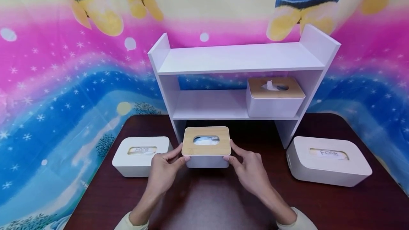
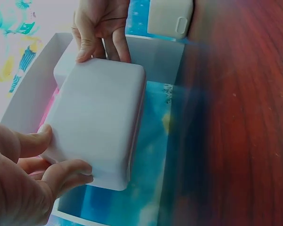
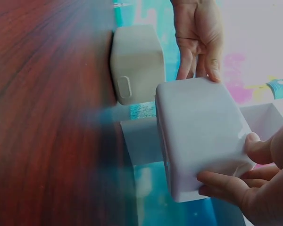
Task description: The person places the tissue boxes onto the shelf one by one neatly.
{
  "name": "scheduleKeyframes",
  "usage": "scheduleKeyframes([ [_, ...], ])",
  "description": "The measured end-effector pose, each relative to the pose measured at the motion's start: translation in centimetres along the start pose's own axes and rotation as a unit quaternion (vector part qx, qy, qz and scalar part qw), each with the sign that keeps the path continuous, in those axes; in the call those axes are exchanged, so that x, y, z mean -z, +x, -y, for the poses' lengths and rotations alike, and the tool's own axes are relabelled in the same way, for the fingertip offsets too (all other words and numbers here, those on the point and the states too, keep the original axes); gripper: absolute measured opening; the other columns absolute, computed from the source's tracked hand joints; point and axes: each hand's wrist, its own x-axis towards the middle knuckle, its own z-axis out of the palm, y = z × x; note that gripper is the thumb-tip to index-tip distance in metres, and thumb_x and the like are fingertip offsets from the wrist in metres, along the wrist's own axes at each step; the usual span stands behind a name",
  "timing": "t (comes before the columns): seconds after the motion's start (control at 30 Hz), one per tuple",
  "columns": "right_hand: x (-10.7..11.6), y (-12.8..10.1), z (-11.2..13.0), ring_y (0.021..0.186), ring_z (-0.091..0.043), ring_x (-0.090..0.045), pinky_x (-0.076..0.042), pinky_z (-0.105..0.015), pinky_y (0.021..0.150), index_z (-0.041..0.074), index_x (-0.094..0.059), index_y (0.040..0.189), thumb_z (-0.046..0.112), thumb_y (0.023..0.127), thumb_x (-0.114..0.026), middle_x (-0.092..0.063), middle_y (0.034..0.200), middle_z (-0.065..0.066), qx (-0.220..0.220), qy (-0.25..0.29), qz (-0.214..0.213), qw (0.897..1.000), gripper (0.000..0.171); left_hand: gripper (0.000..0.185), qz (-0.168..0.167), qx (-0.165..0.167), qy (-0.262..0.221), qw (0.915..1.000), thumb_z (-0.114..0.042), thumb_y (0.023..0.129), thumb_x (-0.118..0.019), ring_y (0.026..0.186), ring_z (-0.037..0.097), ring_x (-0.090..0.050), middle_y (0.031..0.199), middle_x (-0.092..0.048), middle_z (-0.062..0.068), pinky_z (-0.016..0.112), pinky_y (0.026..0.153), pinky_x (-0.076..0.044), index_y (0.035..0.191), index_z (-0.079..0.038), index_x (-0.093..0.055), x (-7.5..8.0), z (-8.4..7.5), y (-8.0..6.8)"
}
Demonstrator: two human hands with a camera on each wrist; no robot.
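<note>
— Progress check: where do you stand with the wooden-lidded tissue box (image 1: 206, 146)?

— You have it lifted between both hands, in front of the white shelf unit (image 1: 238, 59) and above the dark table (image 1: 223, 201). By my reading you're midway: one matching box (image 1: 274, 97) already sits on the right of the middle shelf, with bare shelf to its left, and yours isn't placed yet. Two larger white boxes, the left one (image 1: 142, 155) and the right one (image 1: 329, 164), rest on the table at either side.

— And my fingers?

— Your left hand (image 1: 164, 173) grips the box's left end, thumb on the near side, fingers curled under its base. Your right hand (image 1: 249, 171) mirrors that on the right end. The wrist views show the plain white underside (image 2: 96, 122) pinched at both short ends, fingertips (image 3: 217, 181) wrapped just over the edge, so the box hangs between your palms, not resting on anything.
</note>
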Motion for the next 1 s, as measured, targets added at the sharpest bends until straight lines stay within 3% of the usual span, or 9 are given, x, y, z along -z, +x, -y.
scheduleKeyframes([
  [0.1, 0.4, 0.1, 0.4, 0.040, 0.000, -0.027, -0.029, -0.022, 0.038, 0.010, -0.059, 0.152, 0.023, 0.098, -0.079, -0.033, 0.050, 0.013, 0.015, -0.002, -0.017, 1.000, 0.059, 0.051, -0.012, 0.007, -0.004, 0.9999, -0.001, 0.090, -0.085, 0.126, 0.022, -0.067, 0.144, -0.067, 0.015, 0.027, 0.090, -0.061, 0.138, -0.002, -0.069, -0.1, -0.7, 0.0],
  [0.2, 0.8, 0.3, 0.8, 0.040, 0.001, -0.026, -0.030, -0.023, 0.038, 0.008, -0.061, 0.150, 0.022, 0.098, -0.080, -0.047, 0.054, 0.010, 0.036, -0.004, -0.038, 0.999, 0.057, 0.051, -0.019, 0.010, -0.007, 0.9997, -0.001, 0.090, -0.085, 0.122, 0.020, -0.069, 0.143, -0.068, 0.014, 0.026, 0.087, -0.062, 0.138, -0.004, -0.069, -0.2, -1.6, 0.1],
  [0.37, 1.5, 0.5, 1.5, 0.040, 0.001, -0.025, -0.032, -0.024, 0.037, 0.009, -0.063, 0.149, 0.021, 0.097, -0.081, -0.067, 0.069, -0.004, 0.055, -0.008, -0.059, 0.997, 0.056, 0.050, -0.027, -0.002, -0.004, 0.9996, -0.004, 0.090, -0.086, 0.119, 0.020, -0.071, 0.142, -0.069, 0.013, 0.025, 0.086, -0.063, 0.138, -0.007, -0.070, -0.2, -2.8, 0.1],
  [0.63, 2.6, 1.2, 2.7, 0.040, 0.000, -0.023, -0.030, -0.025, 0.037, 0.012, -0.064, 0.147, 0.022, 0.097, -0.081, -0.071, 0.076, -0.013, 0.070, -0.011, -0.071, 0.995, 0.054, 0.049, -0.035, -0.036, 0.028, 0.9983, -0.010, 0.093, -0.085, 0.127, 0.023, -0.070, 0.144, -0.069, 0.009, 0.033, 0.095, -0.060, 0.140, -0.010, -0.070, 0.0, -4.7, 0.5],
  [0.83, 3.6, 1.9, 3.8, 0.038, -0.008, -0.029, -0.031, -0.027, 0.037, 0.013, -0.063, 0.148, 0.022, 0.098, -0.081, -0.063, 0.063, -0.004, 0.088, -0.021, -0.088, 0.992, 0.054, 0.052, -0.036, -0.052, 0.028, 0.9976, -0.010, 0.094, -0.084, 0.128, 0.021, -0.069, 0.147, -0.067, 0.008, 0.034, 0.096, -0.059, 0.143, -0.009, -0.067, 0.1, -6.3, 1.1],
  [1.0, 4.1, 2.6, 4.6, 0.041, -0.009, -0.027, -0.029, -0.027, 0.039, 0.014, -0.064, 0.147, 0.025, 0.098, -0.080, -0.060, 0.058, -0.001, 0.095, -0.028, -0.105, 0.990, 0.052, 0.051, -0.043, -0.064, 0.042, 0.9962, -0.014, 0.094, -0.084, 0.109, 0.018, -0.079, 0.139, -0.073, 0.007, 0.022, 0.081, -0.064, 0.142, -0.016, -0.069, 0.1, -7.3, 1.8],
])
